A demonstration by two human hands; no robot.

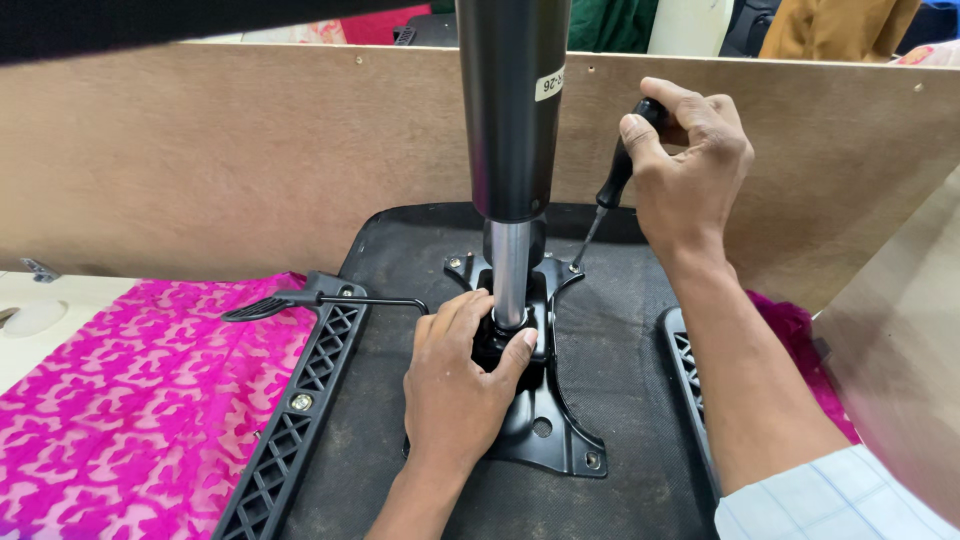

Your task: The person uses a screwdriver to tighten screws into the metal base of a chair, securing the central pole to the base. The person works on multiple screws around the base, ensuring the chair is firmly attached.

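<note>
An upturned office chair seat [620, 380] lies before me, its black underside up. A black metal mechanism plate [550, 430] is bolted to it, and a gas lift cylinder [512, 110] with a shiny piston stands upright from its middle. My left hand [462, 380] grips the plate around the base of the cylinder. My right hand [688, 165] holds a black-handled screwdriver [610, 190], its tip down on a screw at the plate's far right corner.
Black lattice armrest brackets [300, 420] run along both sides of the seat, and a lever [320, 298] sticks out to the left. A pink patterned cloth [120, 400] lies under the seat. A brown board wall [220, 150] stands behind.
</note>
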